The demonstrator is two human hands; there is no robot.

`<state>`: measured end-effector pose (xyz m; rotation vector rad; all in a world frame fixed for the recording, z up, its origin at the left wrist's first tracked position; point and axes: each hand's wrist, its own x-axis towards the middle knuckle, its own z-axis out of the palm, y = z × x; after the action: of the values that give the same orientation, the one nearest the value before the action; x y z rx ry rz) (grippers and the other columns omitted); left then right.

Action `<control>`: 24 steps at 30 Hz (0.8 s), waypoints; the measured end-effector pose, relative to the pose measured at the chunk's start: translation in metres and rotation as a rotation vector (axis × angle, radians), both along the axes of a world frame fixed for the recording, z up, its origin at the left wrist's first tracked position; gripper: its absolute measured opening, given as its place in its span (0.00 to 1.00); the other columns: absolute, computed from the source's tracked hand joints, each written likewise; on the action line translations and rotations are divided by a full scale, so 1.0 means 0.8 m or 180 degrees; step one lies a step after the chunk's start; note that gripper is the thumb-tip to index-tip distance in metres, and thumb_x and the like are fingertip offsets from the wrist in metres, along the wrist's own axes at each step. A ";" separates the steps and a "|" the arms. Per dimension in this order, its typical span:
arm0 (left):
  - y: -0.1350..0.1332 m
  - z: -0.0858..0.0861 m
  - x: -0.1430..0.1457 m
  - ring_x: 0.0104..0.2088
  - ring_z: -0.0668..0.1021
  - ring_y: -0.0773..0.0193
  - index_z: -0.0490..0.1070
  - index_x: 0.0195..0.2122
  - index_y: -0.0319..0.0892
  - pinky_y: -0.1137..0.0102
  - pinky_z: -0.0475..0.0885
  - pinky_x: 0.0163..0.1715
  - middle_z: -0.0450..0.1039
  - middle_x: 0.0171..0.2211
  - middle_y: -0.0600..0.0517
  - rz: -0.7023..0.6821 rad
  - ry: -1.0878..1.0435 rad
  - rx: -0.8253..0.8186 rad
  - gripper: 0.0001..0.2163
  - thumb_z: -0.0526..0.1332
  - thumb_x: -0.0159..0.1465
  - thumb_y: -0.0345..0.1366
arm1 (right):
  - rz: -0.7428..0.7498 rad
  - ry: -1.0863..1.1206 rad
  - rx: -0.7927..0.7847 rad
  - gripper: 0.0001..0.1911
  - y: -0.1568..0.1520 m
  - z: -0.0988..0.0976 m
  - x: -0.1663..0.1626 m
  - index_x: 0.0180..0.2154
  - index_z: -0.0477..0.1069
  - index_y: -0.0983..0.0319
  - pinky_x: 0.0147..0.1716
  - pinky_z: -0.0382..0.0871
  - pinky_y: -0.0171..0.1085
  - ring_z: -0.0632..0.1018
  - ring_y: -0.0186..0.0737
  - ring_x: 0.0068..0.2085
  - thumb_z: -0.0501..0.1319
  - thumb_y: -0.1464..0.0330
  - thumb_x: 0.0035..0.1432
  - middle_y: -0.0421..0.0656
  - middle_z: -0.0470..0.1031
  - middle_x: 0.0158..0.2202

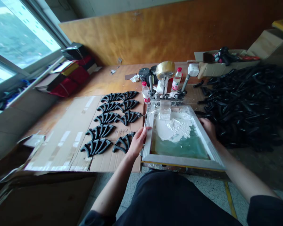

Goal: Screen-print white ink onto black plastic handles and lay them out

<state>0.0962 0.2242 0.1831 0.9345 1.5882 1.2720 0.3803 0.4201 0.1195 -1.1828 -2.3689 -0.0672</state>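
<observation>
A screen-printing frame (149, 138) with a grey rim lies in front of me, its green mesh (176, 150) half covered by white ink (169, 128). My left hand (138, 140) grips the left rim, thumb and finger along its edge. On the opposite rim is my right hand (208, 127), closed round the side, with some of its fingers hidden. A clear flat block (165, 110) touches the far part of the screen, below a metal clamp (167, 98). Nearest my left hand are curved black handle-like parts (124, 142), set out in fanned groups on cardboard.
A big heap of black parts (245, 103) lies to the right, beside an open carton (226, 67). Bottles (176, 80), a tape roll (165, 69) and a dark jar (144, 74) stand behind the clamp. Flattened cardboard (68, 125) covers the left of the table.
</observation>
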 end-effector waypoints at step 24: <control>-0.002 -0.117 -0.001 0.25 0.70 0.68 0.66 0.60 0.46 0.75 0.61 0.26 0.69 0.27 0.56 0.0218 0.0737 -0.0626 0.28 0.61 0.59 0.49 | 0.2102 -0.0367 -0.1079 0.15 -0.058 0.045 -0.084 0.35 0.77 0.56 0.37 0.67 0.36 0.76 0.40 0.39 0.58 0.79 0.51 0.38 0.78 0.35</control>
<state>0.0953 0.2228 0.0898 0.9350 1.9024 1.0592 0.3129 0.3735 0.1555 -0.4754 -2.8269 0.5129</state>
